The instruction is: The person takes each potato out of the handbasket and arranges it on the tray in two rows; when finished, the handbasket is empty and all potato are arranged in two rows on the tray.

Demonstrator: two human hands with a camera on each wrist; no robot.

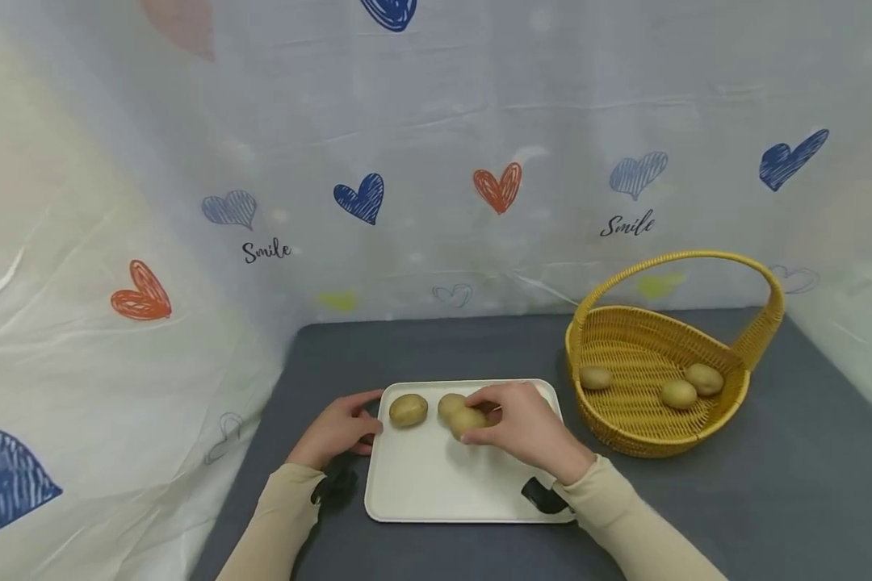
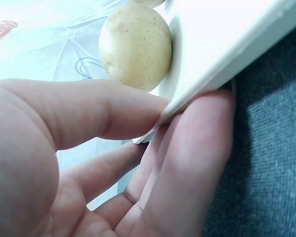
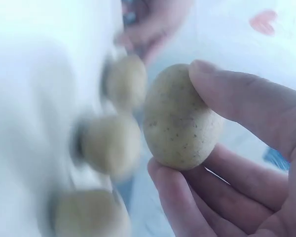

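Observation:
My right hand (image 1: 519, 424) holds a potato (image 3: 182, 118) between thumb and fingertips, above the white tray (image 1: 436, 492). In the right wrist view the held potato looks apart from three blurred potatoes on the tray, the middle one (image 3: 112, 145) among them. From the head, one potato (image 1: 408, 411) shows at the tray's far left and another (image 1: 449, 405) just behind the held one; the third is hidden by my right hand. My left hand (image 1: 340, 429) pinches the tray's left rim, thumb on top and a finger (image 2: 197, 133) beneath.
A yellow woven basket (image 1: 625, 440) with a tall handle stands right of the tray, with three potatoes, one of them (image 1: 679, 394), inside. The dark grey tabletop (image 1: 436, 347) ends at a white curtain (image 1: 436, 242) printed with hearts. A black strap (image 1: 543, 495) sits at my right wrist.

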